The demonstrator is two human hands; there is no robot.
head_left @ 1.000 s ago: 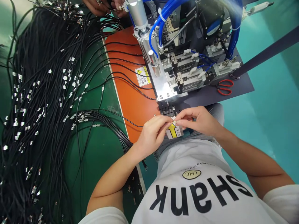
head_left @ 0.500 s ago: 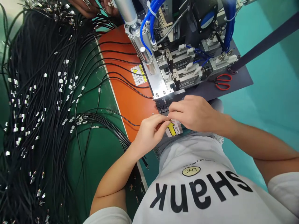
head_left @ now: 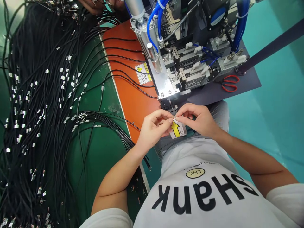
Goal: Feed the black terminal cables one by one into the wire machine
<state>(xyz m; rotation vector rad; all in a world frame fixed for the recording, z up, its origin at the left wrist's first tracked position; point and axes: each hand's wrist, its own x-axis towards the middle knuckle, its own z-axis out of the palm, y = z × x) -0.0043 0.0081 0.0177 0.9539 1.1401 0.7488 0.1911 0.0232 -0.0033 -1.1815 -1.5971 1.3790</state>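
Note:
My left hand (head_left: 153,128) and my right hand (head_left: 198,118) meet fingertip to fingertip just in front of the machine's black jaw (head_left: 169,106). Both pinch a tiny pale piece (head_left: 174,118) between thumb and forefinger; I cannot make out what it is. Under the fingers lies a white label with a yellow arrow (head_left: 177,129). A bundle of black cables (head_left: 102,122) with metal ends runs across the green mat towards my left wrist.
A grey machine (head_left: 175,72) with blue air hoses stands on an orange plate (head_left: 129,85). Red scissors (head_left: 229,84) lie on its dark base at the right. A big heap of black cables (head_left: 35,95) covers the left. Another person's hands (head_left: 95,6) show at the top.
My right hand, which reached to the machine's jaw half a second ago, has drawn back towards my left hand, and the fingertips again meet over the arrow label.

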